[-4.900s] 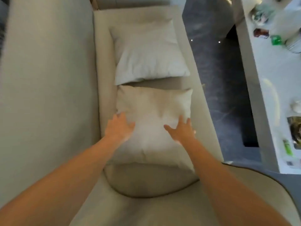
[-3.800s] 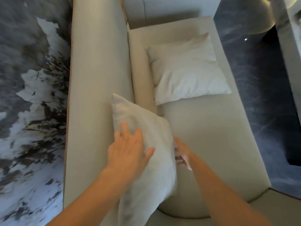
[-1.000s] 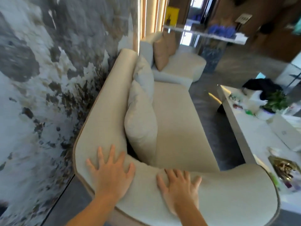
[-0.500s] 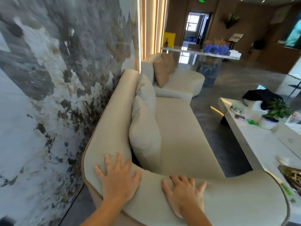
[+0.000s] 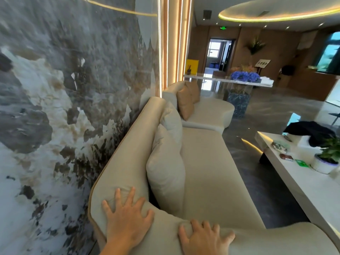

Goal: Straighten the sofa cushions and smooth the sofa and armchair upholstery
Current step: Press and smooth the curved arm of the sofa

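A beige sofa [image 5: 207, 173] runs away from me along the marbled wall. Two pale cushions stand upright against its backrest: the near cushion [image 5: 165, 170] and the far cushion [image 5: 172, 119]. My left hand [image 5: 127, 218] lies flat with fingers spread on the rounded corner of the backrest, where the fabric is slightly wrinkled. My right hand [image 5: 204, 238] lies flat with fingers spread on the top of the near armrest. Neither hand holds anything. Beyond the sofa stands a curved armchair [image 5: 209, 111] with tan cushions [image 5: 185, 102].
A white coffee table [image 5: 298, 183] stands to the right with a potted plant [image 5: 329, 159], a dark garment [image 5: 311, 131] and small items. Dark glossy floor [image 5: 244, 162] separates it from the sofa. A counter with blue flowers [image 5: 244, 76] stands farther back.
The two cushions went from lying flat on the seat to standing against the backrest. My hands moved to the sofa's near corner and armrest; in the last second they barely shifted while my view tilted up.
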{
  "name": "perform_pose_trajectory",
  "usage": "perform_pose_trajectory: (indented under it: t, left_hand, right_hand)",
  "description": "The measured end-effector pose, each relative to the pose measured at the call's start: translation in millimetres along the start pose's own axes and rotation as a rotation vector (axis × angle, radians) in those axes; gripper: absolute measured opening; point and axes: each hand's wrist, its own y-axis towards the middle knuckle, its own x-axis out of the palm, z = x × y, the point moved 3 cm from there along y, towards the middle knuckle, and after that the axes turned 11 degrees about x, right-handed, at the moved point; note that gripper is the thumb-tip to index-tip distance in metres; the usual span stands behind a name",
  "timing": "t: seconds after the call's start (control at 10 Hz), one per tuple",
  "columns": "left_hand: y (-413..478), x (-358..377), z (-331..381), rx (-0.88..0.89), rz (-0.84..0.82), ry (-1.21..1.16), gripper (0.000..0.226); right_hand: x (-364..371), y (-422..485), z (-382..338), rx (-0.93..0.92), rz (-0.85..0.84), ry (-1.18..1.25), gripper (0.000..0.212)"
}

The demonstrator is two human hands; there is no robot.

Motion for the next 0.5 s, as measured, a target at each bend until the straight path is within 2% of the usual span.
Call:
perform_pose_trajectory:
  t: [0.1,0.2,0.3,0.4,0.5]
  left_hand:
    - [48,-2,-21,0.012,-0.002,0.02,0.077]
    - [90,-6,-40,0.012,-0.017,0.028,0.077]
    - [122,-8,-53,-0.01,-0.053,0.039,0.077]
    - [138,-13,-61,-0.038,-0.054,0.052,0.078]
    - [145,-20,-67,-0.039,-0.039,0.081,0.073]
  right_hand:
    - [-12,29,-37,0.048,-0.043,0.032,0.074]
    - [-13,45,-69,0.025,0.046,0.049,0.067]
    - [-18,63,-83,0.013,0.051,0.184,0.055]
    - [71,63,-218,-0.024,-0.004,0.204,0.051]
    - [105,49,-288,-0.068,-0.072,0.019,0.047]
